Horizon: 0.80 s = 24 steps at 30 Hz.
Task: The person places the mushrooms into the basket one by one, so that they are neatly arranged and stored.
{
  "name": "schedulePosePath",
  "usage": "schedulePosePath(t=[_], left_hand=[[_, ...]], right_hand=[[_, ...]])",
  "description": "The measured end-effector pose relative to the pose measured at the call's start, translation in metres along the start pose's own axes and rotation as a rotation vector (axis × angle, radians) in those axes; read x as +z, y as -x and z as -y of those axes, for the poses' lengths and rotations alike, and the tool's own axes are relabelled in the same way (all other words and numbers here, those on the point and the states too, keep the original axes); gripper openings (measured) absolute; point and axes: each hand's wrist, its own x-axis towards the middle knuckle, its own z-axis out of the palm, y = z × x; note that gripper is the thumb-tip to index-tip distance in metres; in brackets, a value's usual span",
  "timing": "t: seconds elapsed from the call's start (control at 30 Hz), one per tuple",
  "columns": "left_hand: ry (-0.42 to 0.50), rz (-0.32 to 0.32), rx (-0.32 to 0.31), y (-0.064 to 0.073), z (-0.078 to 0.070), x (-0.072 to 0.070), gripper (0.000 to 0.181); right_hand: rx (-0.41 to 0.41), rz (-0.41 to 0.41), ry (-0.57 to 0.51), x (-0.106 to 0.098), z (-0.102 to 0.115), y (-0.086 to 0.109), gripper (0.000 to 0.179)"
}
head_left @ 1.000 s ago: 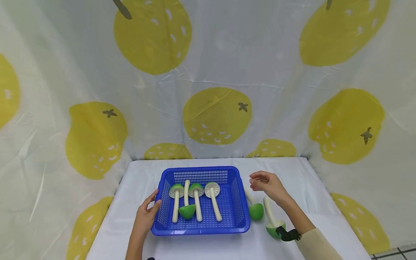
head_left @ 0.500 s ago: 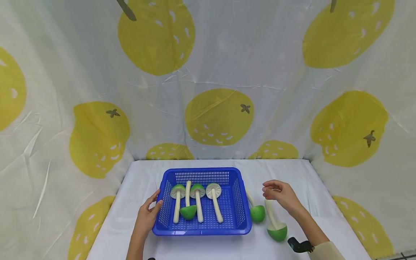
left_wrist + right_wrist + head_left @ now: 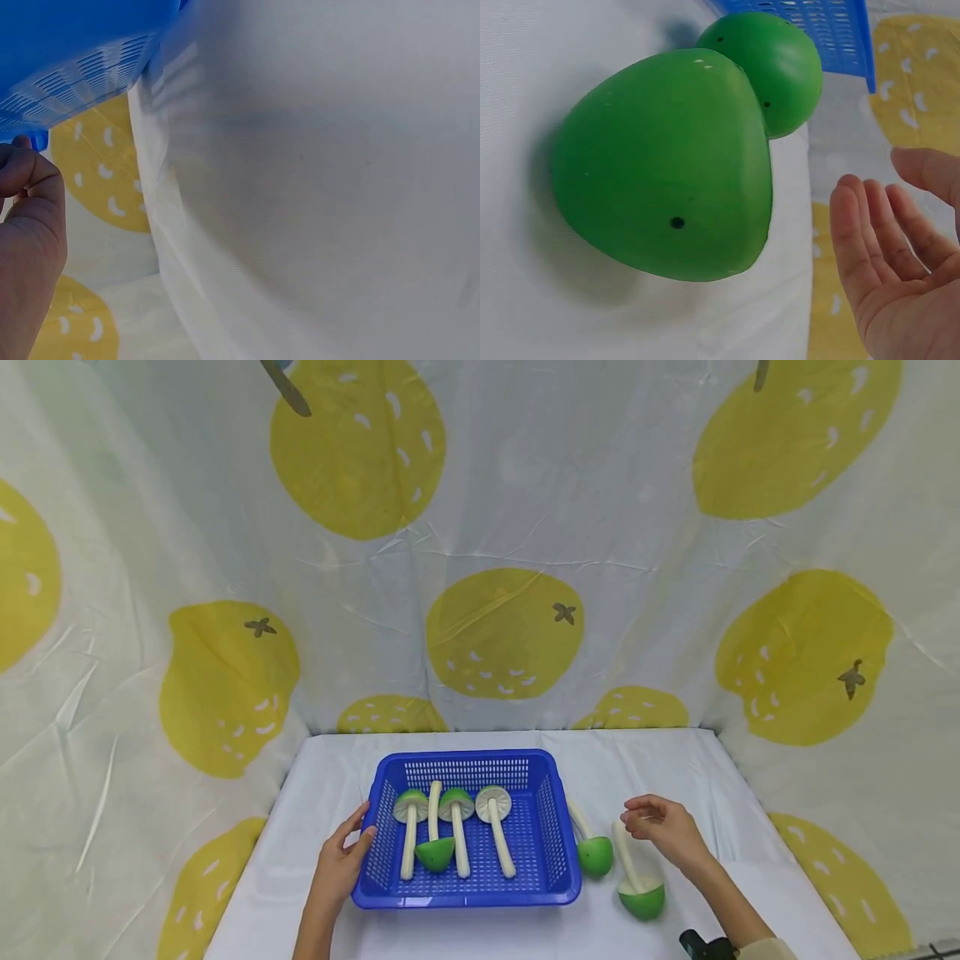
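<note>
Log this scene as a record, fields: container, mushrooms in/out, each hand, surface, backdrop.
container: blue basket
mushrooms in: four; three caps at far end, one near
mushrooms out: two, right of basket, caps toward person
left hand: on basket's left rim
right hand: empty, near outermost mushroom's stem
surface: white cloth
backdrop: yellow-fruit-print sheet

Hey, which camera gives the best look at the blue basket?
The head view: the blue basket shows there almost whole, its inside visible. The left wrist view shows only part of its outside; the right wrist view, just a piece at the top.
</note>
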Motion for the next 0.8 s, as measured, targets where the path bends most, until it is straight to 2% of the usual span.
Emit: schedulePosePath(t=[0.2, 0.43, 0.5, 0.8], left_hand=[[0.010, -0.008, 0.023, -0.005, 0.000, 0.000, 0.052], [0.026, -0.001, 0.017, -0.004, -0.001, 0.001, 0.054], [0.031, 0.000, 0.012, -0.003, 0.000, 0.002, 0.054], [0.024, -0.006, -0.010, -0.001, 0.005, 0.002, 0.054]], right_hand=[[0.042, 0.001, -0.001, 0.005, -0.011, 0.002, 0.035], [0.051, -0.101, 0.230, 0.004, -0.015, 0.004, 0.035], [0.062, -0.111, 0.268, 0.003, -0.016, 0.005, 0.035], [0.117, -0.079, 0.273, 0.006, -0.029, 0.009, 0.039]])
